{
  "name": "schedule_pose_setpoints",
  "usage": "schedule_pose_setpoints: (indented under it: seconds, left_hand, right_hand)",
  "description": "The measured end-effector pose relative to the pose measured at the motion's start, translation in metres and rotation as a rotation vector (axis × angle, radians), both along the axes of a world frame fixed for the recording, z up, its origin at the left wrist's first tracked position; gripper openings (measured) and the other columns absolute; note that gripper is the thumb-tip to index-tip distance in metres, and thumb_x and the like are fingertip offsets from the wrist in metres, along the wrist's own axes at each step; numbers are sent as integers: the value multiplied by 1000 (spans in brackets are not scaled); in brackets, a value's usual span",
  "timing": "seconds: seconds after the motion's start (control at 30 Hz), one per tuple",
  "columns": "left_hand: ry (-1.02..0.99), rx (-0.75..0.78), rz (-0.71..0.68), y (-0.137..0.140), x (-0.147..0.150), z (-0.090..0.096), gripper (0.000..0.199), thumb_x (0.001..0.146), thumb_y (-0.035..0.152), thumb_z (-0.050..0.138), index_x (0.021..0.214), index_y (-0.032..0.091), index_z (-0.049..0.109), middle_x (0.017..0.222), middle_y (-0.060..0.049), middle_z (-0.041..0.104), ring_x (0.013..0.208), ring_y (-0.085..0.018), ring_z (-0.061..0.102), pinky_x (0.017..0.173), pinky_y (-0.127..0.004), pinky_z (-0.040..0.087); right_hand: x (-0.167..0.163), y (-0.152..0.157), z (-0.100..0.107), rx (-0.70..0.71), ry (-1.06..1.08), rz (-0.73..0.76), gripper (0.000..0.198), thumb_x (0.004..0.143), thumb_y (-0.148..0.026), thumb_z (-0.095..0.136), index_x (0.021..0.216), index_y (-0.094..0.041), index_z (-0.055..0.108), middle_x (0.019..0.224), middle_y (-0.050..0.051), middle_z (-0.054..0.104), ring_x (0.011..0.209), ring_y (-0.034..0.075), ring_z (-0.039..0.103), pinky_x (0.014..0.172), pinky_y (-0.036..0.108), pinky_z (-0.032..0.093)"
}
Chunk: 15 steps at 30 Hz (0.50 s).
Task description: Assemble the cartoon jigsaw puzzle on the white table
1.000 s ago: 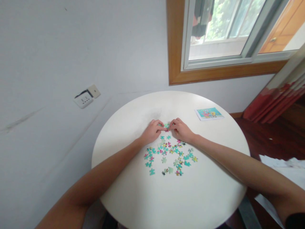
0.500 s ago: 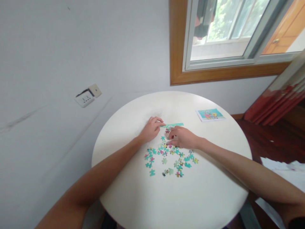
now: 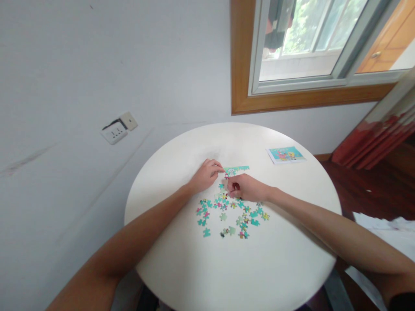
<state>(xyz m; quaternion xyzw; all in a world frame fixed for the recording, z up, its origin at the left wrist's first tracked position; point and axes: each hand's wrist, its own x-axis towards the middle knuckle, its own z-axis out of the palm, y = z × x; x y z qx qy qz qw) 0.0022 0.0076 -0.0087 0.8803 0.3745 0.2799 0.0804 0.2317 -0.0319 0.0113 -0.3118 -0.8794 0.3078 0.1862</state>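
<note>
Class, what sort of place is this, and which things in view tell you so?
Probably a room in a home: a red-and-cream curtain, a wood-framed window and a round white table with jigsaw pieces suggest it.

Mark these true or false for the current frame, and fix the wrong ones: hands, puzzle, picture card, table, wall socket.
1. The left hand has its fingertips at the left end of the joined puzzle strip. True.
2. The right hand rests on the picture card. False: the card lies farther right and farther from the person, apart from both hands.
3. Loose pieces lie on the person's side of the strip. True.
4. The table has a square top. False: its edge is curved.
5. The wall socket is left of the window in this view. True.
</note>
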Motion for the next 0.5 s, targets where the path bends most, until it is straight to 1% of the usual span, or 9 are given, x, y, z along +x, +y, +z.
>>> schedule_pose_setpoints:
  seconds: [0.07,0.1,0.2,0.27,0.37,0.5]
  left_hand:
    - [-2,-10,-7,0,1,0,36,85,4,48,99,24,75,104,-4,64,101,-19,54,97,-39,42]
    - [0,-13,-12,-1,1,1,36,85,4,48,99,24,75,103,-4,64,100,-19,54,97,-39,42]
    - [8,-16,-34,-2,3,1,37,83,3,49,97,24,75,103,-4,64,99,-19,54,96,-39,42]
    - [6,-12,-47,-3,4,1,37,82,2,48,96,24,75,103,-4,64,99,-19,54,96,-39,42]
    - [6,-12,-54,-3,5,1,37,83,2,48,95,24,75,103,-4,64,99,-19,54,96,-39,42]
    - [11,-18,-44,-1,4,-2,36,84,3,49,96,24,75,105,-4,64,100,-19,54,95,-39,42]
  right_hand:
    - [1,5,-3,-64,89,-48,7,80,-14,65,74,-17,65,65,-2,63,59,11,52,59,23,38]
    - [1,8,-4,-69,132,-86,8,81,-15,63,74,-16,65,67,-1,65,60,11,52,60,23,38]
    - [1,20,-10,-26,225,-232,7,81,-17,64,76,-15,68,70,1,68,63,11,54,63,24,40]
    - [-1,27,-14,-4,259,-297,8,81,-20,66,76,-15,70,69,1,68,63,12,54,64,25,40]
    - [-6,33,-19,14,271,-317,10,82,-21,66,75,-15,70,68,2,69,62,12,54,64,25,41]
    - [-12,34,-23,75,219,-303,11,83,-20,64,78,-16,72,70,1,70,63,12,55,65,25,40]
